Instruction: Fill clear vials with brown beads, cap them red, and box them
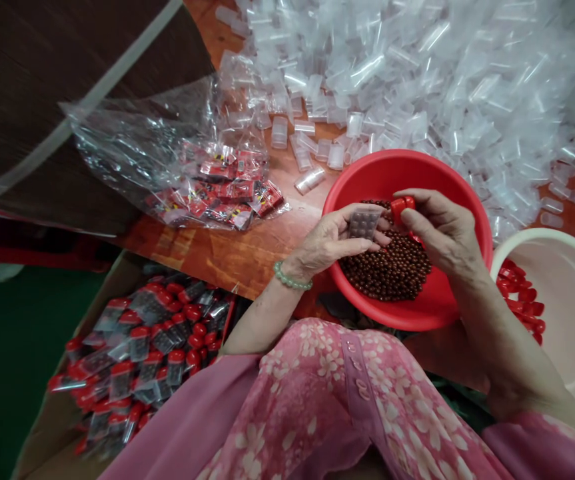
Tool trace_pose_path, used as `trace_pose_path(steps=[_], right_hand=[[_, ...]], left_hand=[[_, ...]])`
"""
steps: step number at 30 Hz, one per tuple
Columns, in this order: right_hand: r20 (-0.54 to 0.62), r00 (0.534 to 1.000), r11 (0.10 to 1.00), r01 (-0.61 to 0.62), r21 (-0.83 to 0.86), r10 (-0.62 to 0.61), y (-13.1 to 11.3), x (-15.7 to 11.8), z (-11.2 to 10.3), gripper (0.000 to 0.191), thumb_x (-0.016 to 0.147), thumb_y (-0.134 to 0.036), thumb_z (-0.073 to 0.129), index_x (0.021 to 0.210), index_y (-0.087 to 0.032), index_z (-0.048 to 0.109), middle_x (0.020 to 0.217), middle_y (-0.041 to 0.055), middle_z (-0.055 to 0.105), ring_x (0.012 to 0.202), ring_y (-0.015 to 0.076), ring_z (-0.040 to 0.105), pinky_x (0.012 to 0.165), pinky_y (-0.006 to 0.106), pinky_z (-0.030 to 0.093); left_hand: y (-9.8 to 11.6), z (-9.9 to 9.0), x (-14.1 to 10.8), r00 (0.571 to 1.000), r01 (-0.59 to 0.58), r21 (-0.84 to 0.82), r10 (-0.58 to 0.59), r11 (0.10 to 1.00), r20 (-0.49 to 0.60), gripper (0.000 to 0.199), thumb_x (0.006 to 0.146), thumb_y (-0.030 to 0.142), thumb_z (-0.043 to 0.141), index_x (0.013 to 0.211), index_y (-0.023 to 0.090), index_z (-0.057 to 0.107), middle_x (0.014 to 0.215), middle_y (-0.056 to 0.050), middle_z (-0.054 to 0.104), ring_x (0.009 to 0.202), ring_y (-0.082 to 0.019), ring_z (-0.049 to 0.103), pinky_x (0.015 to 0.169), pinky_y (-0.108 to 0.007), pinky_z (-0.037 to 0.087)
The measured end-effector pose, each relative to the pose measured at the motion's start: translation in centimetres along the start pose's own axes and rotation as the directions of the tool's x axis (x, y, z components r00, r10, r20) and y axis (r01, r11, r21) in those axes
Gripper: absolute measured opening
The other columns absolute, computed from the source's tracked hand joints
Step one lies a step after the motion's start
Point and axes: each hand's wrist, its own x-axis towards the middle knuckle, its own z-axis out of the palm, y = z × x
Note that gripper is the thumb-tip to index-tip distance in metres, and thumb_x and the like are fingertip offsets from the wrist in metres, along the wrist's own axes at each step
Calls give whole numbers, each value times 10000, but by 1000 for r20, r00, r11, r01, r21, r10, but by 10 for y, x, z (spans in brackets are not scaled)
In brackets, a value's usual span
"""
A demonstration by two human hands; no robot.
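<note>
My left hand [334,237] holds a small clear plastic container [364,224] with brown beads inside, tilted over the red basin [484,233]. Just to its right, my right hand [440,223] pinches a red plastic cap [401,211] between thumb and fingers. Cap and container are apart, with a small gap between them. Below both hands lies a heap of shiny brown beads [387,277] in the basin. Part of another red piece shows under my right fingers, its shape mostly hidden.
Clear empty containers [392,67] are piled across the back of the wooden table [222,257]. A clear bag [237,183] of red packets lies left. At right, a white basin [574,320] holds red caps [520,293]. Bottom left, a carton [52,407] holds filled, red-capped containers [137,347].
</note>
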Motion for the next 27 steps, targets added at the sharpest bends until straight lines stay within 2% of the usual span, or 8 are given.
trace_pose_path(steps=[4,8,12,17,22,27], right_hand=[[-46,999,996,17,90,-13,-8,16,4,352,865,-521,784,1132,-311,691,931,13,742,843,204,716,795,363,613],[26,998,995,49,87,-52,-14,26,9,277,865,-482,801,1030,-277,714,959,24,734,877,194,703,865,367,601],[89,994,998,67,7,-68,-10,30,7,219,891,-441,781,1016,-262,764,964,22,735,871,170,690,826,316,578],[129,989,995,80,-62,-71,-2,31,4,226,921,-438,743,1062,-264,779,975,12,754,861,164,690,791,312,573],[67,997,999,29,-21,-27,-2,31,12,238,895,-479,753,1005,-268,768,936,18,756,832,182,683,766,332,586],[6,1000,999,-10,47,10,1,28,19,204,858,-436,783,939,-253,745,880,9,735,776,161,657,718,307,558]], left_hand=[[6,-2,-1,997,68,-57,-65,996,42,552,706,203,842,1230,197,667,1167,-113,764,1024,-217,765,904,-321,612],[6,-4,0,993,93,-59,-88,994,80,568,688,173,828,1231,181,664,1120,-118,780,1020,-234,773,904,-334,615],[7,-6,2,990,116,-31,-113,993,82,490,729,211,835,1190,162,676,1100,-137,786,1013,-233,776,882,-311,619],[9,-8,4,980,154,-10,-151,988,132,438,776,311,859,1142,152,678,1047,-146,794,967,-234,786,874,-315,630],[8,-8,7,979,167,-61,-158,984,127,411,779,318,875,1099,159,672,1101,-144,785,971,-216,786,860,-279,632],[7,-8,7,972,198,-127,-178,972,150,340,794,274,859,1058,155,681,1093,-132,787,955,-203,793,840,-245,636]])
